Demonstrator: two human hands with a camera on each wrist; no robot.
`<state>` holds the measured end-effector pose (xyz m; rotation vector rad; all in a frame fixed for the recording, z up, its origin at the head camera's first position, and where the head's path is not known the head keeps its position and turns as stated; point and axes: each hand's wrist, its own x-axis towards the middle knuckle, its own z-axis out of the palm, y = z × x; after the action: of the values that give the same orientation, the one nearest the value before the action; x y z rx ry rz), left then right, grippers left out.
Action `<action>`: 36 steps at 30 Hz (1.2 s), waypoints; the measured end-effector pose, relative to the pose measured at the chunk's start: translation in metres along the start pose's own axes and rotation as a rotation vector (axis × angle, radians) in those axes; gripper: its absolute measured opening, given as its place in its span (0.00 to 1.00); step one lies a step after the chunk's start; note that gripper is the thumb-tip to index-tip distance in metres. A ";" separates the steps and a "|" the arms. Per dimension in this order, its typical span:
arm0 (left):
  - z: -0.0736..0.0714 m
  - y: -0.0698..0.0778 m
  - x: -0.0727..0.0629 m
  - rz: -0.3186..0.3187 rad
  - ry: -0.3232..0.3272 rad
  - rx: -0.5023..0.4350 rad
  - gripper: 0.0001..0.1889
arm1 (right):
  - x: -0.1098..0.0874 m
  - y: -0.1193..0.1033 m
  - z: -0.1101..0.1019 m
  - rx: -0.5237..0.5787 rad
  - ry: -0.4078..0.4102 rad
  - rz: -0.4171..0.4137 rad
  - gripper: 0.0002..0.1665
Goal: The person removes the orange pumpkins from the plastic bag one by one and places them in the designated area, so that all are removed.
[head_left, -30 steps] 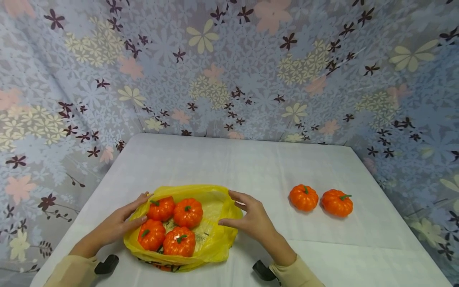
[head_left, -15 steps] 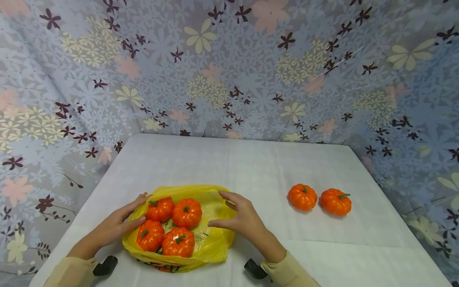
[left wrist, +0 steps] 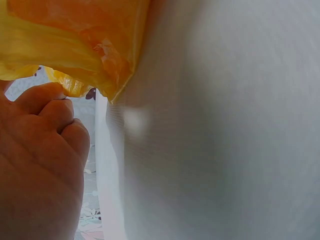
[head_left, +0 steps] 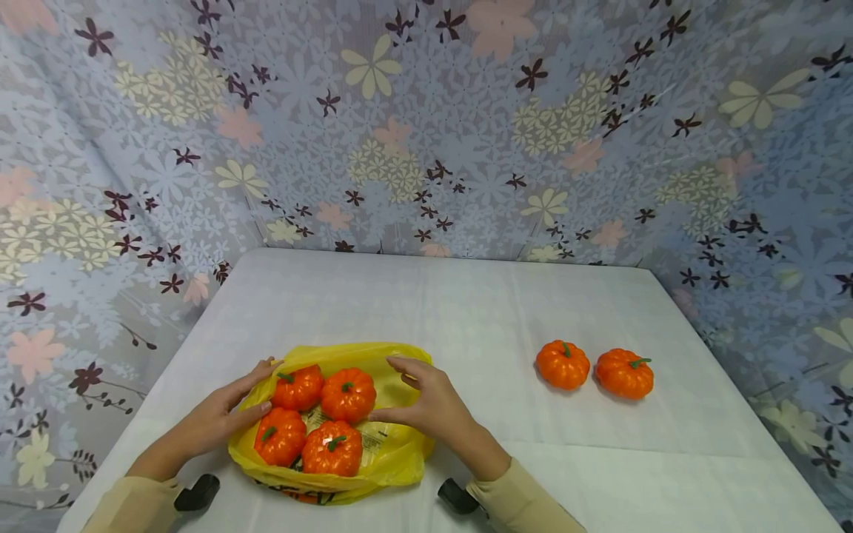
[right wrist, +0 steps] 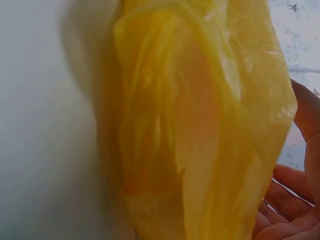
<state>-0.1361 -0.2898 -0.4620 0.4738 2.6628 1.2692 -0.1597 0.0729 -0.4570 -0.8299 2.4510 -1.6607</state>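
Note:
A yellow plastic bag [head_left: 398, 465] lies at the front left of the table, its mouth spread wide. Several small orange pumpkins [head_left: 349, 397] with green stems sit inside, grouped toward its left side. My left hand [head_left: 216, 420] holds the bag's left rim, thumb over the edge and fingers along the outside. In the left wrist view its fingers [left wrist: 56, 116] look curled beside the plastic. Over the bag's right side is my right hand [head_left: 426, 400], thumb and fingers apart with nothing between them. Plastic hides part of that hand [right wrist: 295, 195] in the right wrist view.
Two more orange pumpkins, one left [head_left: 563, 365] and one right [head_left: 624, 374], lie close together on the right of the white-covered table [head_left: 466, 311]. A flowered cloth [head_left: 426, 133] hangs behind the table. Black wrist mounts [head_left: 197, 494] show below both hands.
My right hand has moved left from the bag's right rim to over its opening, toward the pumpkins inside. The left hand and the pumpkins keep their places.

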 end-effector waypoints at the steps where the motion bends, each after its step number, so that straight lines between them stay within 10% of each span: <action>1: 0.001 0.000 0.000 -0.005 -0.001 0.000 0.33 | 0.001 0.000 0.002 -0.003 -0.002 0.003 0.51; 36: 0.001 0.000 -0.001 -0.004 0.007 0.003 0.33 | 0.022 0.003 0.029 -0.146 -0.145 0.096 0.48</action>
<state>-0.1347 -0.2899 -0.4627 0.4657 2.6701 1.2680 -0.1695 0.0396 -0.4665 -0.8041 2.4918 -1.3532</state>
